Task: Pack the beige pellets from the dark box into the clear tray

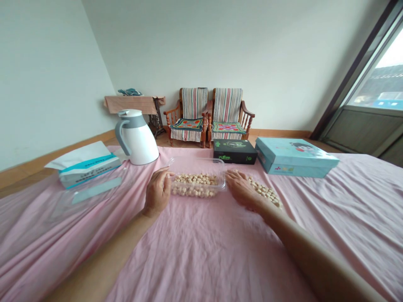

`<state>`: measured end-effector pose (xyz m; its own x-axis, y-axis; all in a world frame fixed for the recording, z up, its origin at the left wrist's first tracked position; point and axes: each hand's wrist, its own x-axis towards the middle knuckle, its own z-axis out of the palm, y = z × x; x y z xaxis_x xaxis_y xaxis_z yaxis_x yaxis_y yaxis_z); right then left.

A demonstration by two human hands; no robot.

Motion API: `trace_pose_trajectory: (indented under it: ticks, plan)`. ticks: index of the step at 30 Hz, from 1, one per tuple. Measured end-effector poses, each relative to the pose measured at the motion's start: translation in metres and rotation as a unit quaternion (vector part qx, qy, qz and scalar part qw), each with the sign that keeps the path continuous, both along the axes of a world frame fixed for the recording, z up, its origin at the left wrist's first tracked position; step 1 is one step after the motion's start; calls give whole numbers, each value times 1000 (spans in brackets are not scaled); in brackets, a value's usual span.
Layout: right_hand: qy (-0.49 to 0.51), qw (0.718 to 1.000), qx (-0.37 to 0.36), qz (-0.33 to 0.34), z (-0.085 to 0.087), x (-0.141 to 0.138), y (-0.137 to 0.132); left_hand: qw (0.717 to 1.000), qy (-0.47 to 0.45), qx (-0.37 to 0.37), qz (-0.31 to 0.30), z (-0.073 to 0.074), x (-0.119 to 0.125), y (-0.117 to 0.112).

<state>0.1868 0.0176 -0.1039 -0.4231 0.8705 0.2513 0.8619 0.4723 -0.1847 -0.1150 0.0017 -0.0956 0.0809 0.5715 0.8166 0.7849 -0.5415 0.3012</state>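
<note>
A clear plastic container point(199, 166) holding several pale round seeds or nuts sits on the pink cloth-covered table point(201, 251). My left hand point(156, 192) rests against the container's left end, fingers curled round its corner. My right hand point(241, 188) lies at its right end, fingers bent and touching the container's side. A loose pile of the same pale seeds point(266, 192) lies on the cloth just right of my right hand, partly hidden by it.
A white and grey jug point(137, 136) stands at the back left, beside a white and teal package point(86, 164). A black box point(234, 151) and a light blue box point(294, 157) lie behind the container. Two wooden chairs point(209, 116) stand by the far wall.
</note>
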Motion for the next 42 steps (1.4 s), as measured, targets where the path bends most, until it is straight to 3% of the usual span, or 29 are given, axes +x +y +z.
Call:
trace_pose_trajectory:
  ticks: [3,6,14,17,20,23,26,28,31,33,36,39,42]
  plan:
    - [-65,997,7,30,-2,-4,-4,1000,-1,-5,0,0,0,0]
    - [-84,996,19,19,4,-8,-8,1000,0,-3,-3,0,0,0]
    - [-36,997,70,-9,2,-10,-8,1000,1,7,-6,0,0,0]
    - [78,990,92,-71,10,-4,-5,1000,2,8,-5,0,0,0]
    - [243,954,126,-126,30,0,-6,1000,3,8,-5,0,0,0]
    - [389,918,75,-35,54,-3,-12,1000,1,8,-6,1,1,-1]
    - [447,894,12,37,64,-6,-16,1000,0,11,-4,1,1,-1]
    - [404,914,31,-13,60,-4,-15,1000,0,11,-5,0,1,0]
    - [229,967,62,-88,41,1,-10,1000,1,10,-7,-1,0,1]
    - [101,991,45,-75,26,2,-7,1000,2,10,-10,-1,-1,1]
    - [-21,997,33,-62,8,-2,-6,1000,1,8,-10,-2,-2,2]
    - [-52,994,54,-78,1,-6,-7,1000,3,9,-9,-2,-2,2]
    - [6,993,58,-101,5,-3,-6,1000,4,11,-6,-1,-1,2]
